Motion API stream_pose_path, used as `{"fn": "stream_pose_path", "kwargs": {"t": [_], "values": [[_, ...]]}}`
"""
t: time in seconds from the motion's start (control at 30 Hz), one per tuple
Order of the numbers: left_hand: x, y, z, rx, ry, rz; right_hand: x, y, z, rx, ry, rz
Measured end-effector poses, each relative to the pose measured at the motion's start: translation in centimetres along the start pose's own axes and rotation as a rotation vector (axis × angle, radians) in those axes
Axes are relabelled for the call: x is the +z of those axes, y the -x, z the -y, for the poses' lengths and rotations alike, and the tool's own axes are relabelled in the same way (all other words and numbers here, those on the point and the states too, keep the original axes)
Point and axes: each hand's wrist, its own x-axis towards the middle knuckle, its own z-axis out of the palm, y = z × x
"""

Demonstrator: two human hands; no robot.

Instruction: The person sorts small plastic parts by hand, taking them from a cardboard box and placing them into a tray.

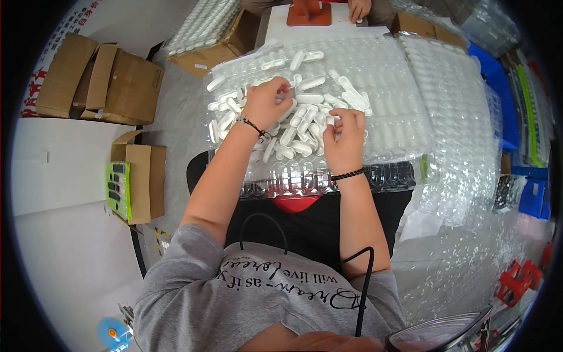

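A loose pile of white oblong plastic pieces lies on a clear moulded blister tray in front of me. Over the pile's left part is my left hand, its fingers curled inward; what they hold, if anything, is hidden. My right hand is at the pile's right side. Its thumb and forefinger close around one white oblong piece, partly covered by the fingers. Several more pieces lie scattered beyond both hands, some turned up to show a hollow side.
Stacked clear trays stand to the right, beside blue bins. Cardboard boxes stand at the left. Across the table, another person's hand is near an orange-red base. A red stool sits on the littered floor.
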Motion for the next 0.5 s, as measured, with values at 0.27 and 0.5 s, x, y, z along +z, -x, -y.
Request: {"fn": "stream_pose_path", "kwargs": {"t": [0.27, 0.5], "values": [[-0.1, -0.1, 0.9, -0.023, -0.512, 0.065, -0.4, -0.2, -1.7, 0.281, -0.276, 0.041], [-1.4, 2.1, -1.1, 0.017, -0.08, -0.09, -0.8, -0.5, -0.1, 0.443, -0.524, 0.044]]}}
